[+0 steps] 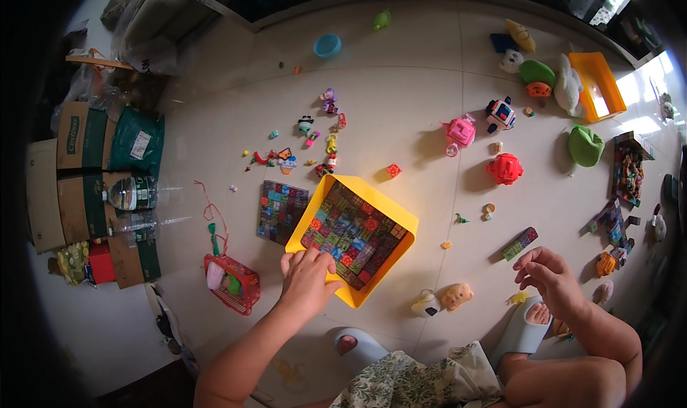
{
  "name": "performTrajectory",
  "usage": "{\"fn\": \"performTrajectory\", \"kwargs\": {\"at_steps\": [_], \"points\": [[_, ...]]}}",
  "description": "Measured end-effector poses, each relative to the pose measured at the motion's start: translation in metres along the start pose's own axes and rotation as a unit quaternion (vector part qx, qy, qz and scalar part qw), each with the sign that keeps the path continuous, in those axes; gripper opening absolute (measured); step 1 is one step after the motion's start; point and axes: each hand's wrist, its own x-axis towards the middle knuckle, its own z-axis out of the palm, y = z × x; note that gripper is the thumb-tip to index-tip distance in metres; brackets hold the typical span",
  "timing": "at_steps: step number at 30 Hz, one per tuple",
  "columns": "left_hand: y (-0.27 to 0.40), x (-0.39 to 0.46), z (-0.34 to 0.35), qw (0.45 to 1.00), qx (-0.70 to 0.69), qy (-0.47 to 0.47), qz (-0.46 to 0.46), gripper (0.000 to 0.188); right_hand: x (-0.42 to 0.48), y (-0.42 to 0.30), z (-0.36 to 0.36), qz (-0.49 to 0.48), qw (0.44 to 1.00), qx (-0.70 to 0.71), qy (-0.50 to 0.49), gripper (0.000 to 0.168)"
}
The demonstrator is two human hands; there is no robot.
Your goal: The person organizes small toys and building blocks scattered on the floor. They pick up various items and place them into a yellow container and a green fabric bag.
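Observation:
My left hand grips the near left rim of a yellow plastic bin. Patterned cubes of many colours cover the inside of the bin. A flat slab of similar cubes lies on the floor against the bin's left side. My right hand is held over the floor at the right, its fingers curled and apart, with nothing seen in it. Just beyond its fingertips lies a short bar of patterned cubes. A red patterned cube rests on the floor beyond the bin.
A red basket stands at the left, near cardboard boxes and plastic bottles. Small toys are scattered ahead. Pink and red toys lie at the right, an orange-yellow bin farther off. Slippered feet are close by.

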Motion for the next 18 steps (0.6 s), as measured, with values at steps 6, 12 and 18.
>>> {"fn": "performTrajectory", "kwargs": {"at_steps": [6, 12, 18], "points": [[-0.010, 0.005, 0.019, 0.998, -0.046, -0.020, 0.046, 0.014, 0.001, -0.001, 0.005, 0.005, 1.000, -0.005, 0.005, 0.006], [0.000, 0.006, 0.000, 0.997, -0.037, -0.023, 0.064, 0.016, 0.000, 0.000, 0.004, 0.005, 1.000, -0.005, 0.018, 0.005], [0.011, 0.014, 0.017, 0.974, 0.047, 0.054, 0.217, 0.056, -0.002, -0.001, 0.009, 0.006, 1.000, -0.004, 0.019, 0.006]]}}
